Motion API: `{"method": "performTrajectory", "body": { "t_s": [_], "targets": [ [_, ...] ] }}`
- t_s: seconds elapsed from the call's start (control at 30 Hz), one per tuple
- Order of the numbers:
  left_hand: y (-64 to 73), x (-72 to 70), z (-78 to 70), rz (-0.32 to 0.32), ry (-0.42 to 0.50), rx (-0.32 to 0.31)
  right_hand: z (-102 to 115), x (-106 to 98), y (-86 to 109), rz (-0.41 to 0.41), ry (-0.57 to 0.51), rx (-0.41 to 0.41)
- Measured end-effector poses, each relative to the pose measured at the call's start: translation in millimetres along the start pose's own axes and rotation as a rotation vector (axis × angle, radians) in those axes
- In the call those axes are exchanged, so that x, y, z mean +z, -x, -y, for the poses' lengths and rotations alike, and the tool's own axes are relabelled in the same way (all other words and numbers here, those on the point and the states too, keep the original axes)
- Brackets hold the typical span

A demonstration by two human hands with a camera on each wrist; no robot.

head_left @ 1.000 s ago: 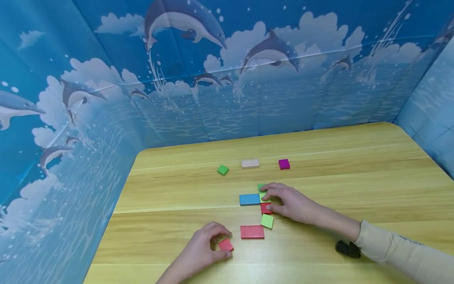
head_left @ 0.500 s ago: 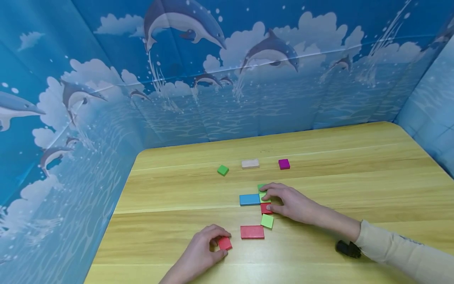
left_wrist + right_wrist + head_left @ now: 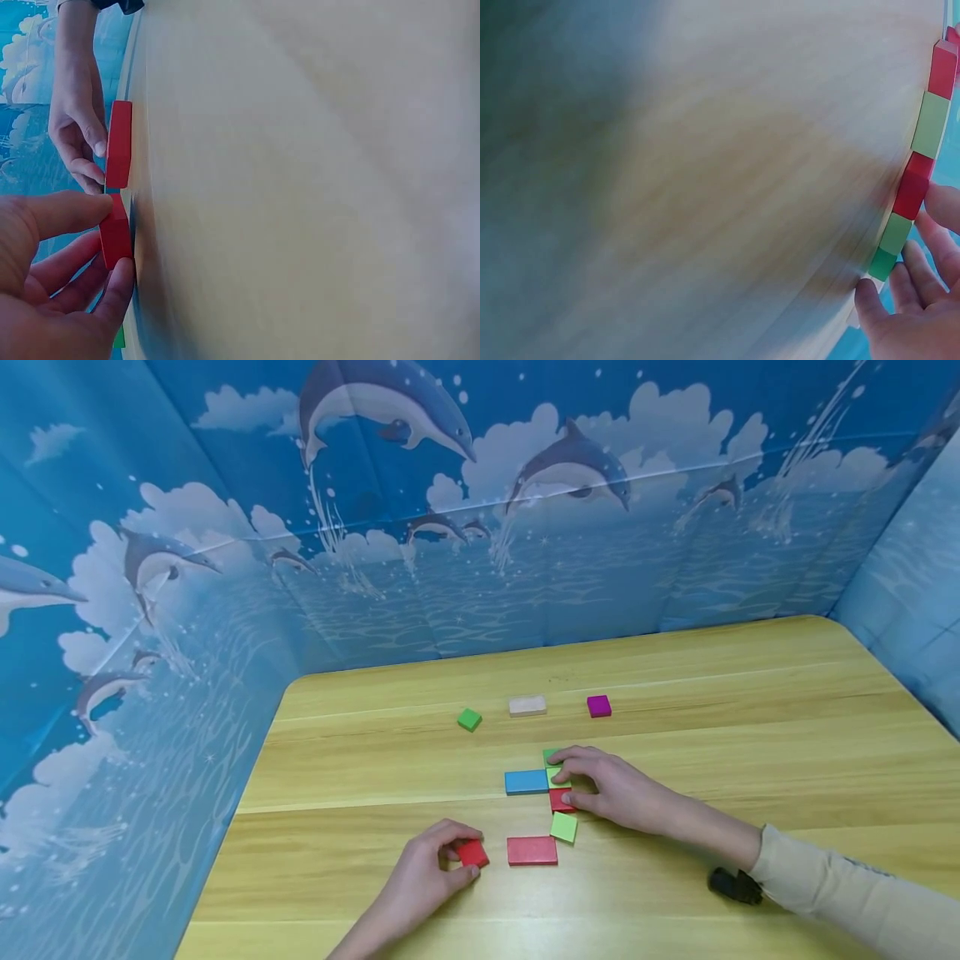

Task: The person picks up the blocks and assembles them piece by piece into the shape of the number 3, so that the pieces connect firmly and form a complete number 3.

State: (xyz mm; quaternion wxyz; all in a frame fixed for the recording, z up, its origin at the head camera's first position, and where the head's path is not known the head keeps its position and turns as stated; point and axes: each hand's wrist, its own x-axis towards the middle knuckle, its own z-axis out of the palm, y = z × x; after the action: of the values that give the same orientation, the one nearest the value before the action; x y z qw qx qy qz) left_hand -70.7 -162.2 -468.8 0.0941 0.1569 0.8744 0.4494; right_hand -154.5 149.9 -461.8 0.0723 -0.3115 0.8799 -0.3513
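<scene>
My left hand (image 3: 427, 872) pinches a small red square block (image 3: 472, 853) between thumb and fingers, just left of a longer red block (image 3: 532, 852). In the left wrist view the pinched red block (image 3: 116, 232) stands close in front of that longer red block (image 3: 118, 146). My right hand (image 3: 618, 789) rests its fingertips on a short column of square blocks: green (image 3: 551, 756), light green (image 3: 557, 779) and red (image 3: 558, 802). A blue rectangular block (image 3: 527, 782) lies against the column's left side. Below it sits a turned light green block (image 3: 564, 827), by the longer red block's corner.
Farther back on the wooden table (image 3: 360, 760) lie a green block (image 3: 469, 720), a pale rectangular block (image 3: 527, 706) and a purple block (image 3: 599, 706). A black wrist device (image 3: 735, 886) is by the right sleeve. A dolphin-print curtain (image 3: 480, 577) encloses the table.
My left hand closed its fingers onto the small red block and moved it slightly away from me, alongside the longer red block. My right hand stayed on the column.
</scene>
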Motion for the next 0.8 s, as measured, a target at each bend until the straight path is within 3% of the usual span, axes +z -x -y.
{"method": "performTrajectory", "body": {
  "t_s": [0.4, 0.8],
  "targets": [
    [-12.5, 0.9, -0.6, -0.030, -0.024, 0.007, 1, 0, 0.0, 0.006, 0.001, 0.005],
    [-21.7, 5.2, -5.5, -0.011, -0.020, -0.023, 2, -1, -1.2, 0.011, 0.009, 0.017]
  ]
}}
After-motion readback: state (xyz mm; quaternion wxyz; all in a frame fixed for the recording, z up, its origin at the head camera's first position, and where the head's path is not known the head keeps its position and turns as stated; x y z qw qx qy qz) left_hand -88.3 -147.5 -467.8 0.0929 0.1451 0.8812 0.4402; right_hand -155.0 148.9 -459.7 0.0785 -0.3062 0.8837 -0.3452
